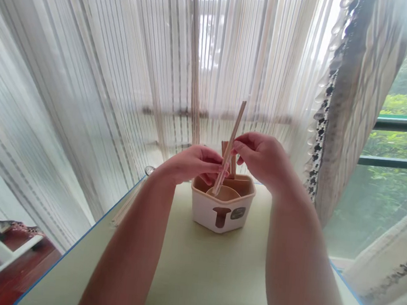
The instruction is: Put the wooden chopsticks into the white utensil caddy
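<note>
Near the far edge of a pale table (210,276), midway between its far corners, a white container with a brown interior (203,214) is standing upright. Above it, two bare hands are working on a bundle of thin sticks (230,145), which is leaning, top to the right, with its lower end over the container's opening (whether it is touching the inside, I cannot tell). The left hand (202,164) is curling its fingers closed around the lower part; the right hand (255,150) is pinching higher up between thumb and forefinger, its other fingers bending loosely.

Toward the container's back, other sticks (233,168) are already standing inside. By the table's left edge, more thin sticks (124,212) are lying, partly hidden by the left forearm. So the work is seemingly partway along: some sticks are resting in place, while the held bundle is not yet standing free. Behind everything, a sheer striped curtain (161,63) is hanging.
</note>
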Available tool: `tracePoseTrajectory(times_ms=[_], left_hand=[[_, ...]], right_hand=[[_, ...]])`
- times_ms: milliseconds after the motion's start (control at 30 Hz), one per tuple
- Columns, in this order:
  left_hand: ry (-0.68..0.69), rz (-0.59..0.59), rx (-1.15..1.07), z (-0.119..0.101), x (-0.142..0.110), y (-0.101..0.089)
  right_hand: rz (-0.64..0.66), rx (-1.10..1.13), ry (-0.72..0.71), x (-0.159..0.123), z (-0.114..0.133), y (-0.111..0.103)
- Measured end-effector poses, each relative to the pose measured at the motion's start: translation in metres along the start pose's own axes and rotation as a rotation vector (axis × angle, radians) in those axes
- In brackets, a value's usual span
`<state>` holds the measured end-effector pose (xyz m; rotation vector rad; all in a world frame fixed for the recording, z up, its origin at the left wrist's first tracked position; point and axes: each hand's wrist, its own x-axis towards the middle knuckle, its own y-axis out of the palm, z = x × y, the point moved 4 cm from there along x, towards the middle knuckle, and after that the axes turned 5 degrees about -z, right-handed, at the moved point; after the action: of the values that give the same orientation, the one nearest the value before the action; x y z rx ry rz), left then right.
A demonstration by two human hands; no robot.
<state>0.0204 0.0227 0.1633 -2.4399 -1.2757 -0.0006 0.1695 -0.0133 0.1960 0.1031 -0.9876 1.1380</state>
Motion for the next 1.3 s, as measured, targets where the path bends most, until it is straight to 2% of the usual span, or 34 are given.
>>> tracePoseTrajectory(times_ms=[100,233,333,433,500,567,633,733,833,1000,1300], left_hand=[[0.027,-0.017,0.031,0.001,0.000,-0.003],[0.082,-0.089,0.143,0.005,0.003,-0.010],[0.092,-0.113,0.241,0.013,0.006,-0.018],[0.026,-0.113,0.319,0.024,0.005,-0.033],[-0.038,-0.164,0.354,0.030,0.002,-0.048],[-0.069,-0.292,0.341,0.032,-0.002,-0.063],[-0.044,-0.460,0.258,0.029,-0.007,-0.075],[0.033,-0.615,0.083,0.020,-0.013,-0.079],[0.056,-0.589,-0.001,0.014,-0.015,-0.072],[0.069,-0.534,0.037,0.013,-0.014,-0.066],[0.080,-0.663,0.074,0.024,-0.004,-0.073]], right_hand=[[-0.002,-0.026,0.011,-0.003,0.003,0.001],[-0.119,-0.036,-0.022,-0.002,0.005,0.005],[-0.169,-0.021,-0.066,0.000,0.004,0.017],[-0.096,-0.018,-0.084,0.000,0.003,0.036],[-0.014,-0.040,-0.081,-0.001,0.002,0.050],[0.085,-0.093,-0.064,-0.003,0.001,0.062],[0.209,-0.168,-0.023,-0.005,-0.002,0.074],[0.378,-0.263,0.051,-0.010,-0.009,0.087],[0.439,-0.317,0.067,-0.013,-0.013,0.096],[0.453,-0.355,0.089,-0.014,-0.016,0.103],[0.462,-0.423,0.098,-0.015,-0.018,0.104]])
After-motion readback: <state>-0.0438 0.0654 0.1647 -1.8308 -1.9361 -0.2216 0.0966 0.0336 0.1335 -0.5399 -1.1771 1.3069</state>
